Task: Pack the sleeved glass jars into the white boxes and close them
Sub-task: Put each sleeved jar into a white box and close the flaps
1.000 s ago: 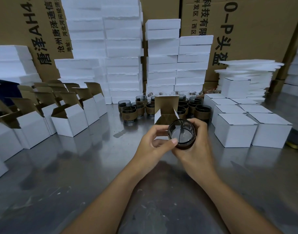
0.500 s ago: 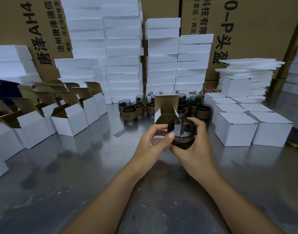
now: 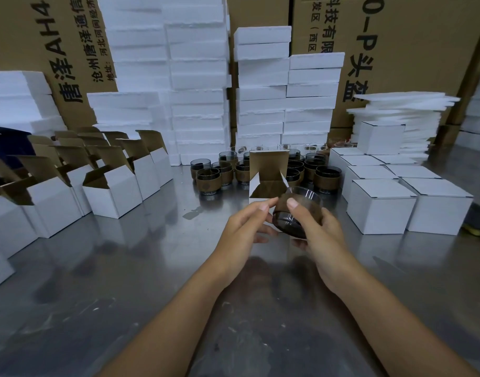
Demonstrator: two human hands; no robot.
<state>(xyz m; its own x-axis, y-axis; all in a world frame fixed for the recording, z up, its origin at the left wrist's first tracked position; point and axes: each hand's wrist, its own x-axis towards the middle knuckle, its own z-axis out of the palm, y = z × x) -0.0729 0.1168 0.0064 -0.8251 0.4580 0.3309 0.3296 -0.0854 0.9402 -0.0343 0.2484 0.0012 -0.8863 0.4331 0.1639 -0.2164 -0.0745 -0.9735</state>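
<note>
While the right hand (image 3: 319, 229) grips a sleeved jar (image 3: 297, 213) tilted at the mouth of the open box (image 3: 266, 186) just ahead, the left hand (image 3: 244, 227) steadies it, fingers loosely curled. Next, I judge: lower it in, fold flaps. More jars (image 3: 209, 179) wait beyond; closed boxes (image 3: 380, 205) sit right of the hands.

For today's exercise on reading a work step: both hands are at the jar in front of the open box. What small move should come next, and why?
Probably lower the jar, held in the right hand, into the open box just behind it: its flaps stand up.
</note>
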